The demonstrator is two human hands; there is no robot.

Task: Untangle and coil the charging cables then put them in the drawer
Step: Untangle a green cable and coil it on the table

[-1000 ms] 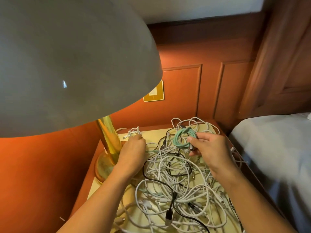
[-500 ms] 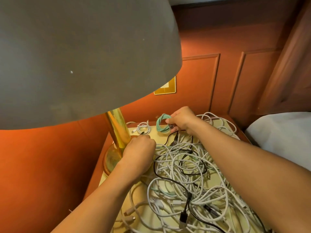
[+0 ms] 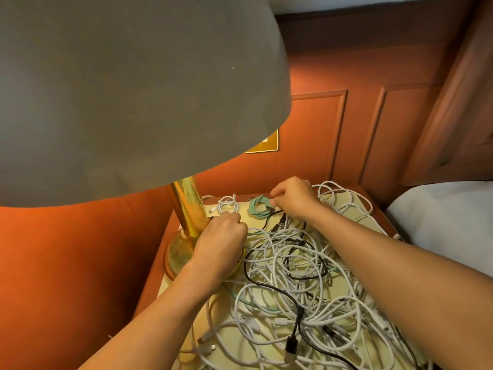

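The pale yellow tabletop [image 3: 354, 213] carries a brass lamp base [image 3: 178, 256] at its left edge, a small white coiled cable [image 3: 226, 204] and a green coiled cable [image 3: 259, 207] along the back, and a sprawling tangle of white, black and green cables [image 3: 298, 289] across the rest.

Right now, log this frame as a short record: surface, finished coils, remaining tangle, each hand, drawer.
surface: cream-topped wooden nightstand beside brass lamp
finished coils: small white coiled cable and mint-green coiled cable, side by side at the back edge
remaining tangle: large pile of loose white and black cables
left hand: closed on a strand near the lamp base
right hand: fingertips at the green coil
drawer: not visible
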